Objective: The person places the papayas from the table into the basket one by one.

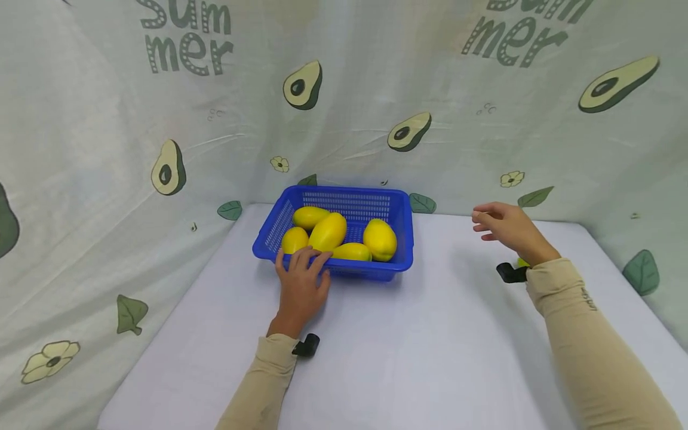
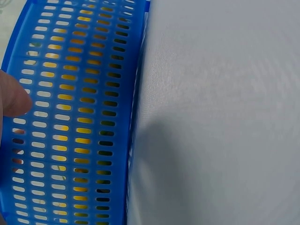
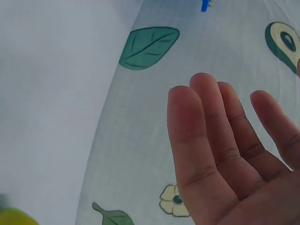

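Note:
A blue plastic basket with slotted walls stands at the back of the white table, with several smooth yellow oval fruits in it. My left hand grips its front rim: the fingers reach over the edge by the fruits. In the left wrist view the thumb lies against the slotted outer wall, and bits of finger show through the slots. To the right of the basket, my right hand is held in the air over the table with nothing in it, fingers loosely extended.
A yellow-green object lies on the table, mostly hidden behind the right wrist. A pale cloth printed with avocados, leaves and lettering hangs behind and beside the white table.

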Tool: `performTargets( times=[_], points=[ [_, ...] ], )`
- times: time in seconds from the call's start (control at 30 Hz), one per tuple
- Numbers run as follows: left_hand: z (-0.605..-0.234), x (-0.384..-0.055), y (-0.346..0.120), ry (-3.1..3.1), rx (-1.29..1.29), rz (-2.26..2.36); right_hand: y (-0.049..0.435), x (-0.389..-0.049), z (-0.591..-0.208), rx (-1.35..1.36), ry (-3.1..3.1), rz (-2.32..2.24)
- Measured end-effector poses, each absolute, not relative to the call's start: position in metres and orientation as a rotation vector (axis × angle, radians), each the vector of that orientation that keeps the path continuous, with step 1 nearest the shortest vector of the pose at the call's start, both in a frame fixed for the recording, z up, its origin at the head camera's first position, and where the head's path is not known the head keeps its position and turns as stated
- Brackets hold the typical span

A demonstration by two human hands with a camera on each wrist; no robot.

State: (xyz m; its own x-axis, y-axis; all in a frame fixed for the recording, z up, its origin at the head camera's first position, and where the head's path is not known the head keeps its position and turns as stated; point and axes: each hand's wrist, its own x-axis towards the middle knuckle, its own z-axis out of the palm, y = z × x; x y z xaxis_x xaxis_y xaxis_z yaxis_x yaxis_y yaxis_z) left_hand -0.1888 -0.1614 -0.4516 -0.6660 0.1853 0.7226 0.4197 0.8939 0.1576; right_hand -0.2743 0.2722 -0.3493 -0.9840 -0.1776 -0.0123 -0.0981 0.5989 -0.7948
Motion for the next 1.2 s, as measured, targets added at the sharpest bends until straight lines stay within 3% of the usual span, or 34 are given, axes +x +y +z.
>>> performTargets(
  times=[0.5, 1.2],
  points=[
    [-0.452, -0.191, -0.165, -2.280, -0.434, -0.443, 0.318, -0.267, -0.345, -0.148, 2.792, -1.210],
    [-0.453, -0.189, -0.162, -2.328, -0.425, -0.445, 0.401, -0.259, -0.376, -0.030, 2.819, -0.904]
  ],
)
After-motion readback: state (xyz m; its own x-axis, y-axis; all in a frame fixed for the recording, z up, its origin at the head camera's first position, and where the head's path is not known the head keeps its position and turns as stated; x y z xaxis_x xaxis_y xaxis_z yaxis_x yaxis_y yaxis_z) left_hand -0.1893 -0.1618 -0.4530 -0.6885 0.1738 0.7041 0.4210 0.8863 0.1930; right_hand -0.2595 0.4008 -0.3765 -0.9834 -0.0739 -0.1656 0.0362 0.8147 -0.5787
